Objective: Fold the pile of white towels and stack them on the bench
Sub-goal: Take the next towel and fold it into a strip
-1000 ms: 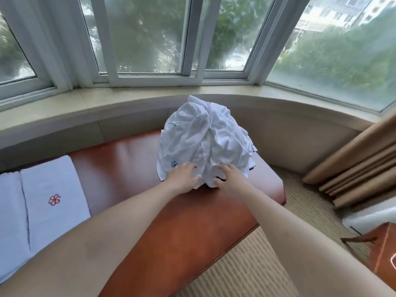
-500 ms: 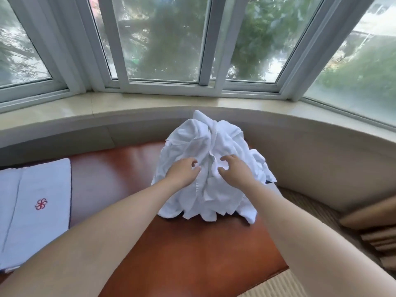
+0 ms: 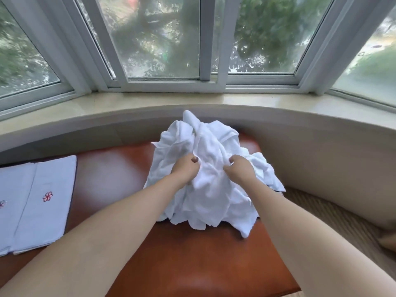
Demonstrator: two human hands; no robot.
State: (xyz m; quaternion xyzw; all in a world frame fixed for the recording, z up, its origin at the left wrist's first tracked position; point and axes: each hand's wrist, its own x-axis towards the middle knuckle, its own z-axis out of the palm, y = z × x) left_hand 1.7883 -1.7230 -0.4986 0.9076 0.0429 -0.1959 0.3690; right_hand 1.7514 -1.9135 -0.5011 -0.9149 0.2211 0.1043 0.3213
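The bench (image 3: 188,260), padded in glossy red-brown, carries everything in view. On its left end lie folded towels (image 3: 40,202), flat and side by side, each white with a small red flower mark; their edges touch, and the outer one runs off the left edge of the picture. Bare cushion separates them from the pile (image 3: 214,189), which sits near the bench's right end, close under the curved beige wall (image 3: 310,146) below the sill (image 3: 150,99).

The pile is a crumpled heap of white towels, peaked at the back and spilling forward in loose folds. Its front hem drapes onto the cushion, and one corner on the right hangs past the bench's edge over the woven floor (image 3: 334,219).

Both hands are buried in the front of the heap at about mid-height. The left hand (image 3: 185,171) has its fingers curled into the cloth, thumb on top, bunching a fold. The right hand (image 3: 239,171) grips the same way just beside it, with a ridge of towel rising between the two. Both forearms reach in from the bottom corners of the view, the left crossing above the bare cushion and the right above the bench's right end.

Behind the sill stands a bay window (image 3: 205,39) with white frames and green trees beyond.
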